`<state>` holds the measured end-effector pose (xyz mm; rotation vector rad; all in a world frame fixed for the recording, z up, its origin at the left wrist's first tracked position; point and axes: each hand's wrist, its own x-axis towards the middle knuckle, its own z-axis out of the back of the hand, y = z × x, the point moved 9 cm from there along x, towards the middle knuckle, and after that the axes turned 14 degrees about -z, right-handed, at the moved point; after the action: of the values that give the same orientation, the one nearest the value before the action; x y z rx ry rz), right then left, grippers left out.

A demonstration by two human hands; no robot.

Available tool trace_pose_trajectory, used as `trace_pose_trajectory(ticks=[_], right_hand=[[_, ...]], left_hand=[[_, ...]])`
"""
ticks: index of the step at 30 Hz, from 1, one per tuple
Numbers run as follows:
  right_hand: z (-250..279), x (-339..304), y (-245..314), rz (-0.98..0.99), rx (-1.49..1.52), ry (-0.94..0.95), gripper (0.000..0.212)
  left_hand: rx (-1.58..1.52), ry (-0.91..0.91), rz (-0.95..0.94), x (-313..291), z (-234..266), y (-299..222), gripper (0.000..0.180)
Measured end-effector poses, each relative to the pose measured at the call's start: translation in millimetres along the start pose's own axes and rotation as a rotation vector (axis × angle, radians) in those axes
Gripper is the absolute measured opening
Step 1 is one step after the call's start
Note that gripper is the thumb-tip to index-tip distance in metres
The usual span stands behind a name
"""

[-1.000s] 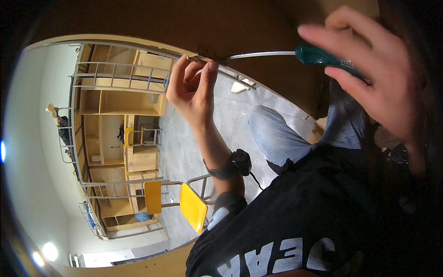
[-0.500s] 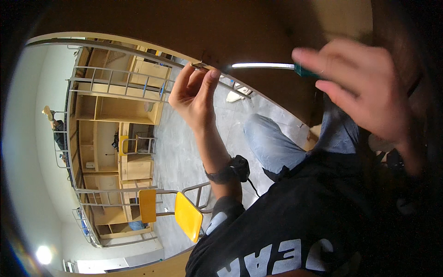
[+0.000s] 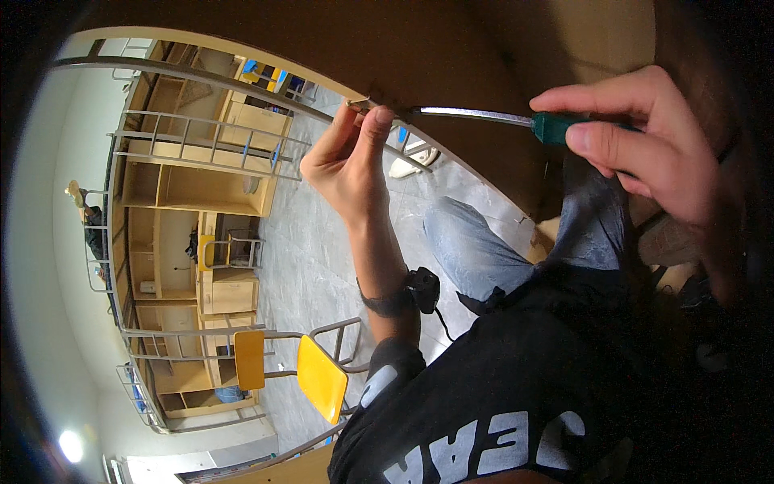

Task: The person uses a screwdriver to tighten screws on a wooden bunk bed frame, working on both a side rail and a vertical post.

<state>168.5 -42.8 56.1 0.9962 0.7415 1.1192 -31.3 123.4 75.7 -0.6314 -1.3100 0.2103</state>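
My right hand [image 3: 657, 153] is closed around the green handle of a screwdriver [image 3: 476, 114], with thumb and forefinger along the grip. Its long metal shaft points left, across the face of a dark brown wooden panel [image 3: 476, 56]. The tip ends close to my left hand [image 3: 351, 169], by the panel's pale edge. There, the thumb and fingers of my left hand pinch a small metal fitting [image 3: 363, 102] at the edge. The fingers partly cover the fitting, and its exact kind is unclear. Whether the tip sits in a screw cannot be made out.
A metal rail [image 3: 193, 77] runs beside the panel edge. My jeans-clad knee [image 3: 468, 242] is below the panel. A yellow chair [image 3: 322, 379] stands on the grey tiled floor [image 3: 314, 266] to the left. Bunk beds with wooden desks [image 3: 234, 282] line the far side. A white shoe [image 3: 413, 161] shows past the rail.
My right hand, blurred by motion before, is now sharp and grips the screwdriver handle, slightly lower. The left hand keeps its pinch at the panel edge. The view has shifted a little.
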Motion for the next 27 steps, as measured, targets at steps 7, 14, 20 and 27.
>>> trace_pose_trajectory(ticks=[7,14,20,27], right_hand=[[-23.5,-41.7,49.3,0.736,-0.824,-0.377,0.035],[-23.5,-24.2,32.9,0.581,-0.865,-0.184,0.039],[-7.3,-4.8,14.8,0.287,-0.311,-0.044,0.041],[9.5,-39.4,-9.3,0.274,-0.409,-0.131,0.044]], left_hand=[[0.059,0.001,-0.047,2.2,9.7,-1.6,0.012],[0.020,-0.061,-0.043,-7.3,6.5,0.1,0.014],[0.058,-0.007,-0.025,-3.6,10.3,-2.2,0.019],[0.118,-0.359,0.049,-62.1,47.0,51.9,0.022]])
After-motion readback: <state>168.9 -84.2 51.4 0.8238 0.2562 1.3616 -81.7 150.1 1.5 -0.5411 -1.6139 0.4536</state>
